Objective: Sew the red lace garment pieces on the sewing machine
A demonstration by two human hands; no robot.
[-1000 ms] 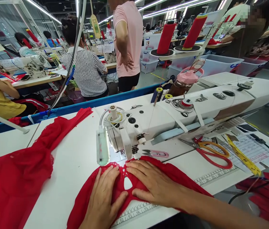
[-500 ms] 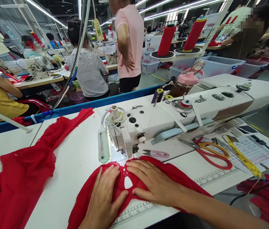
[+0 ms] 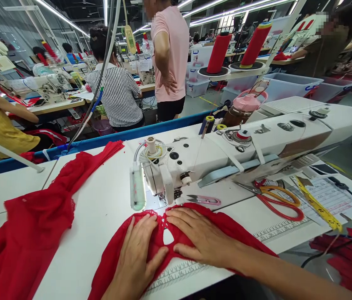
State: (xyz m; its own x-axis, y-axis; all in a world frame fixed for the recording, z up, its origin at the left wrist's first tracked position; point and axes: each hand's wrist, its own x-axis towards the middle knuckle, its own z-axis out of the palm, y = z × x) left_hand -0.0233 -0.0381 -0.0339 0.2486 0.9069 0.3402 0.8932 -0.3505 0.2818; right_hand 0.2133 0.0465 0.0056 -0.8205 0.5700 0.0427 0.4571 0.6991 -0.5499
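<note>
A red lace-edged garment (image 3: 108, 252) lies spread on the white sewing table in front of the sewing machine (image 3: 191, 162). My left hand (image 3: 140, 246) rests flat on its left half, fingers stretched out and thumb apart. On the right half lies my right hand (image 3: 199, 237), also flat with its fingers extended. Between the two thumbs a small opening in the cloth shows the white tabletop. The garment's far lace edge is close to the needle area, in front of the lit lamp (image 3: 138, 187). Parts of the cloth are hidden under my palms.
Pink thread snips (image 3: 203, 200) and orange-handled scissors (image 3: 280, 204) lie right of the needle, near a yellow tape measure (image 3: 318, 206) and papers. More red fabric (image 3: 43, 212) is piled at left. Red thread cones (image 3: 218, 54) stand behind the machine. Several people sit or stand beyond.
Both hands keep the same place on the red garment. The view has shifted very slightly; the seated person at far left has moved an arm a little.
</note>
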